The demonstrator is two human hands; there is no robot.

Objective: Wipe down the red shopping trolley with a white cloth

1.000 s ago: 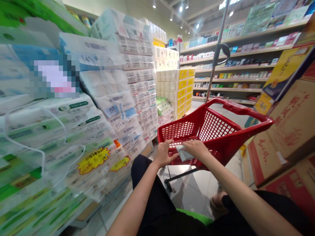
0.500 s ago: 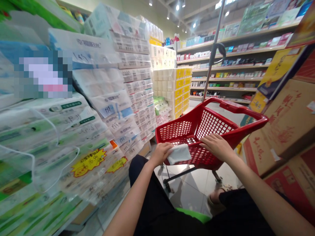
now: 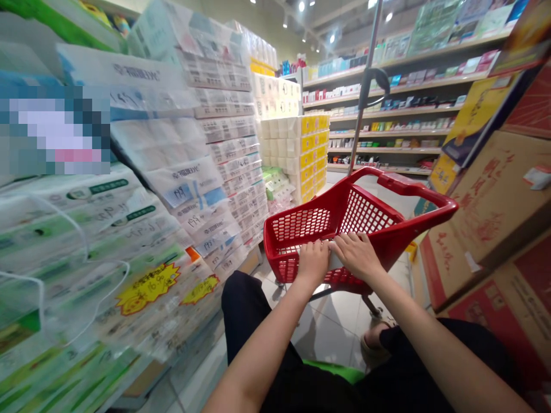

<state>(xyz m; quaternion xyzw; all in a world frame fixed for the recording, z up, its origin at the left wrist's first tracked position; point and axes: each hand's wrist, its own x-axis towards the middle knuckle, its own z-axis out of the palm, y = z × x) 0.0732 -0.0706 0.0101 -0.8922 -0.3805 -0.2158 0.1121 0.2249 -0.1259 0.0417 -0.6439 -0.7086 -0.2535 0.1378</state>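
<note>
A red plastic shopping basket on wheels (image 3: 387,226) stands on the tiled floor just ahead of my knees. Both hands rest side by side on its near rim. My left hand (image 3: 313,261) lies palm down with fingers curled over the rim. My right hand (image 3: 355,254) lies next to it, fingers bent over the same edge. A white cloth (image 3: 332,254) shows as a thin sliver between the two hands, mostly hidden under them. The basket's tall metal pull handle (image 3: 364,92) rises from its far end.
Tall stacks of wrapped toilet paper and tissue packs (image 3: 181,166) line the left side, with yellow price stars (image 3: 148,287). Cardboard boxes (image 3: 486,218) crowd the right. Stocked shelves (image 3: 396,115) run across the back. A narrow tiled aisle (image 3: 331,327) lies between.
The white cloth lay open on the rim under my left hand; now both hands have come together over it, hiding most of it. The basket has shifted slightly left in view.
</note>
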